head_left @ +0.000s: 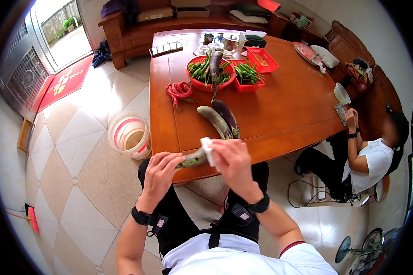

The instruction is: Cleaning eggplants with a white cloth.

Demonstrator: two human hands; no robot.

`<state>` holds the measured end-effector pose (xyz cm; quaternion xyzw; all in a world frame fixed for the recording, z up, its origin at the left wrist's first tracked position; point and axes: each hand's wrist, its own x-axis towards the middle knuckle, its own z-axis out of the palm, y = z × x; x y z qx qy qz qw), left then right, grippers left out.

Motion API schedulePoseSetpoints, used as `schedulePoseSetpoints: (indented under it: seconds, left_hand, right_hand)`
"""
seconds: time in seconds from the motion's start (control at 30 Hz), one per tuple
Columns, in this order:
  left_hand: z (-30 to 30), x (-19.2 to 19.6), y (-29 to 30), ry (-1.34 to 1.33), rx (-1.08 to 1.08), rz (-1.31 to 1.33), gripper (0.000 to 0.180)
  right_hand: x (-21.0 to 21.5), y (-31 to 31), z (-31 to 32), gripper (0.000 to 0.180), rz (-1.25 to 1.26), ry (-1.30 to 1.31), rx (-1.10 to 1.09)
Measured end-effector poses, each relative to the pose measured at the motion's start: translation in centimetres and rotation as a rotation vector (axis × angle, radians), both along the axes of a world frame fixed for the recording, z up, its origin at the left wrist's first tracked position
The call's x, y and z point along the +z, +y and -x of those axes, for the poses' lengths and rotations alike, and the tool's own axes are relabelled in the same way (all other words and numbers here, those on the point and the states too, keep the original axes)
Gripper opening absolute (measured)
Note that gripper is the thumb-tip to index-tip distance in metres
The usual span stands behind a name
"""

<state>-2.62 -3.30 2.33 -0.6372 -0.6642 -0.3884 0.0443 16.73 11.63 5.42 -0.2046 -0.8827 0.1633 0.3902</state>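
While the left hand (160,172) pinches one end of a mottled green eggplant (193,159) between thumb and fingers, the right hand (231,160) pinches a white tissue (208,149) against its other end, a two-ended hold probably meant to stop it turning. Eggplant at table's (270,123) near edge; two others (214,121) lie just beyond, likely for easy reach. Skins smooth, bodies curved; tissue soft, crumpled; tabletop glossy brown wood; red peppers (179,91) twisted, beside a round plastic basket (195,85)
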Motion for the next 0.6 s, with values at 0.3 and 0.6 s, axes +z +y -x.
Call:
schedulePoseSetpoints:
  seconds: [0.3, 0.6]
  left_hand:
    - [-0.4, -0.8, -0.6, 0.056, 0.008, 0.009, 0.038]
    - [-0.9, 0.0, -1.0, 0.081, -0.011, -0.005, 0.03]
  right_hand:
    - [-2.2, -0.5, 1.5, 0.018, -0.135, -0.072, -0.013]
    - [1.0, 1.4, -0.4, 0.024, 0.003, 0.02, -0.069]
